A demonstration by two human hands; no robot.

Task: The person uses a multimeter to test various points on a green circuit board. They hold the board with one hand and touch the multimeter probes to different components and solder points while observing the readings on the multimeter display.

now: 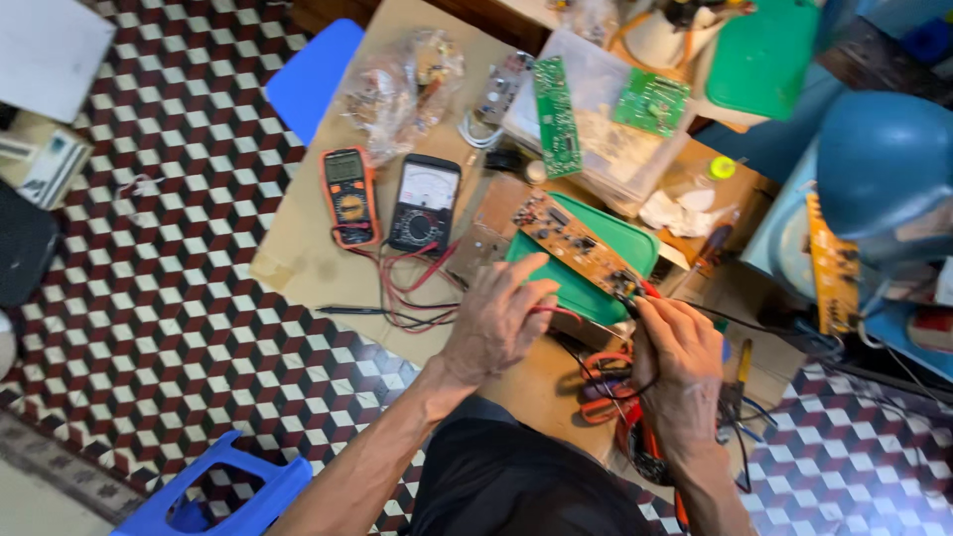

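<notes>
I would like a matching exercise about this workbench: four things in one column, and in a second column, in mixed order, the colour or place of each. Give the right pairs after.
Things
1. digital multimeter
2. analogue meter
3. brown circuit board
4. stool

Colour or place
A. blue, on the tiled floor at the lower left
B. black casing, with a white dial face
C. orange casing, left of the other meter
D. lying on the green lid, just beyond the left hand and right hand

Pairs: 1-C, 2-B, 3-D, 4-A
</notes>
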